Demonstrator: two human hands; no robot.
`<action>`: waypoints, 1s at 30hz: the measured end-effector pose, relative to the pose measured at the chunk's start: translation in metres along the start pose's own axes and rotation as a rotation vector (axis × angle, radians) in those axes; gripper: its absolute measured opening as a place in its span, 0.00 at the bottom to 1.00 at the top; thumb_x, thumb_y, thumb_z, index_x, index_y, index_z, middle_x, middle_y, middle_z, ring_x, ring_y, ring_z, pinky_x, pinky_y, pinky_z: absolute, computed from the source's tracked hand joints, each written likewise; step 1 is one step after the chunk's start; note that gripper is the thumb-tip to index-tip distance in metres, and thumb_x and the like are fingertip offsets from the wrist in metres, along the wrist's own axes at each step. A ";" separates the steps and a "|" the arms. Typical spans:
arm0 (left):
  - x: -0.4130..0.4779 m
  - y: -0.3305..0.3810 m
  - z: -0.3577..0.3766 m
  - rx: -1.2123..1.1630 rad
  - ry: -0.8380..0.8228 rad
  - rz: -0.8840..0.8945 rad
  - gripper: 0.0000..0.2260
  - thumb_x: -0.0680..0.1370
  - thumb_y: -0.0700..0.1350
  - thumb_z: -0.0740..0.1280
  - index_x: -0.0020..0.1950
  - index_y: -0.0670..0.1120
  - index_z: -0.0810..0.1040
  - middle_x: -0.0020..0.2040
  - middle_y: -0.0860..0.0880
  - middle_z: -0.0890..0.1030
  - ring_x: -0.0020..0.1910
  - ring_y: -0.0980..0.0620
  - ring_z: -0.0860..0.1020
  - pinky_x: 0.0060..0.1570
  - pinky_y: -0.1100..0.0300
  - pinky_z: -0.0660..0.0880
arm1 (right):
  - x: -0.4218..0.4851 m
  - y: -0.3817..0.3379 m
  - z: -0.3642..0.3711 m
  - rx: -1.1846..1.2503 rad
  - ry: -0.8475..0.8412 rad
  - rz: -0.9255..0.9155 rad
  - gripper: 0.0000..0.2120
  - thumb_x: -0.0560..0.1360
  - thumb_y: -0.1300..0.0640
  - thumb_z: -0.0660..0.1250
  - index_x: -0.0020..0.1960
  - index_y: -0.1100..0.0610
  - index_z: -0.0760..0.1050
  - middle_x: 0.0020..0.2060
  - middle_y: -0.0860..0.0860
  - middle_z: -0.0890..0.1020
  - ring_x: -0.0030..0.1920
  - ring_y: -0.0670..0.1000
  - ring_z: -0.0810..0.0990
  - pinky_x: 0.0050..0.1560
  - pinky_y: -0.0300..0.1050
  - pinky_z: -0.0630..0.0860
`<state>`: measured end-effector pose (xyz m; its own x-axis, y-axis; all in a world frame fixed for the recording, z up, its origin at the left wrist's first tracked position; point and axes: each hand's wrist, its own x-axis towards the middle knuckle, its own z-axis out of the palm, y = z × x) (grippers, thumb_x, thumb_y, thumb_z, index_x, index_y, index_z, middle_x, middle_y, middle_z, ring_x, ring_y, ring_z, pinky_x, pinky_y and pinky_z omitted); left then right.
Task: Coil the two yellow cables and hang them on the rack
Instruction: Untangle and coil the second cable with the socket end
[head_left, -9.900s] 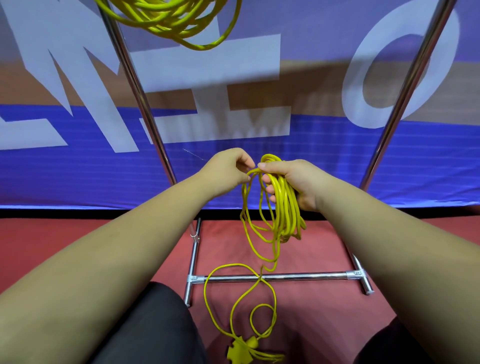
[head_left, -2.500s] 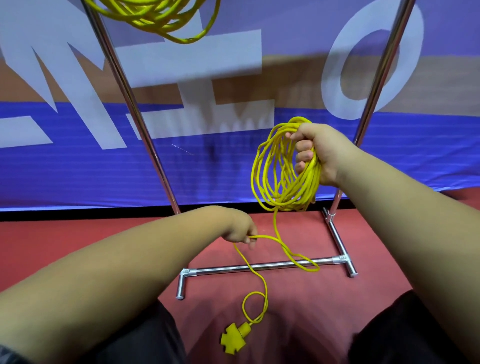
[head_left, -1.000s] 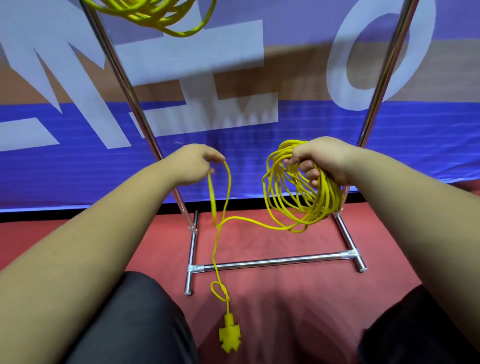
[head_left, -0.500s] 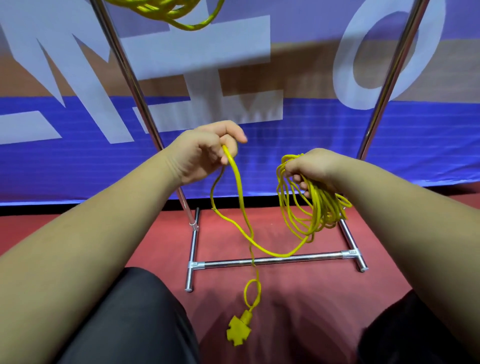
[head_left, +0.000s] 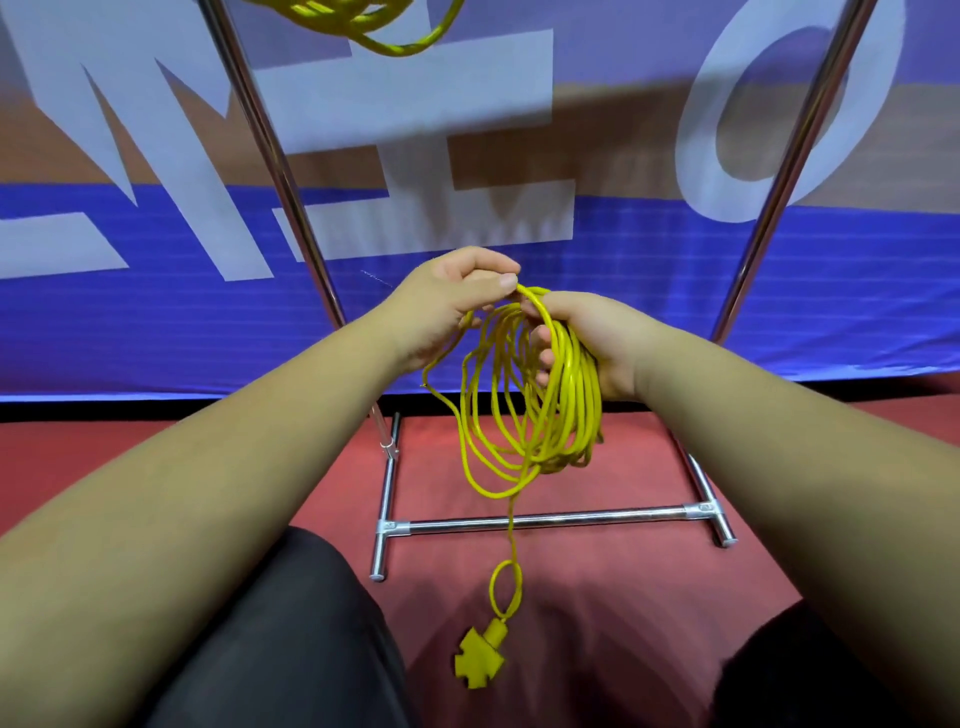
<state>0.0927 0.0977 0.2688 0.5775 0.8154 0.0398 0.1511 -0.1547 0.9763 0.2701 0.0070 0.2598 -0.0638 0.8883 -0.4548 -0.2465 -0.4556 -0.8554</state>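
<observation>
My right hand grips the top of a bundle of yellow cable loops that hangs in front of the rack. Right beside it, my left hand pinches a strand of the same cable against the top of the coil. A short tail drops from the loops, makes one small loop and ends in a yellow cross-shaped socket close to the red floor. The other yellow cable hangs coiled from the rack at the top edge of the view, only partly visible.
The chrome rack has two slanted uprights and a floor crossbar with short feet. A blue and white banner stands just behind it. My dark-clad knees fill the bottom corners.
My left hand has swung right and brought its strand onto the coil at my right hand. The hanging tail is shorter than a second ago; the socket has lifted slightly.
</observation>
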 end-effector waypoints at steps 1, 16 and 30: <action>0.000 -0.003 -0.005 0.057 0.021 -0.001 0.09 0.80 0.47 0.73 0.59 0.50 0.82 0.46 0.53 0.83 0.44 0.56 0.77 0.45 0.60 0.74 | -0.001 -0.001 0.001 -0.010 0.013 0.000 0.15 0.84 0.48 0.65 0.40 0.53 0.76 0.28 0.47 0.74 0.25 0.47 0.74 0.33 0.44 0.79; -0.005 -0.016 -0.015 0.444 -0.012 0.037 0.07 0.76 0.41 0.73 0.51 0.51 0.81 0.47 0.45 0.85 0.48 0.50 0.85 0.49 0.50 0.85 | -0.012 -0.008 0.000 -0.022 -0.073 0.015 0.15 0.77 0.41 0.74 0.45 0.53 0.80 0.28 0.45 0.73 0.26 0.45 0.73 0.31 0.42 0.78; 0.003 -0.012 -0.001 0.514 0.015 0.245 0.10 0.76 0.39 0.73 0.54 0.51 0.81 0.47 0.55 0.84 0.48 0.57 0.82 0.52 0.59 0.79 | -0.013 -0.007 -0.008 0.002 -0.095 -0.013 0.14 0.76 0.44 0.74 0.46 0.54 0.78 0.29 0.45 0.73 0.25 0.46 0.71 0.29 0.42 0.74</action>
<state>0.0919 0.1020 0.2574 0.6344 0.7284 0.2589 0.3873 -0.5893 0.7090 0.2802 -0.0018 0.2697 -0.1518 0.8956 -0.4181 -0.2495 -0.4440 -0.8606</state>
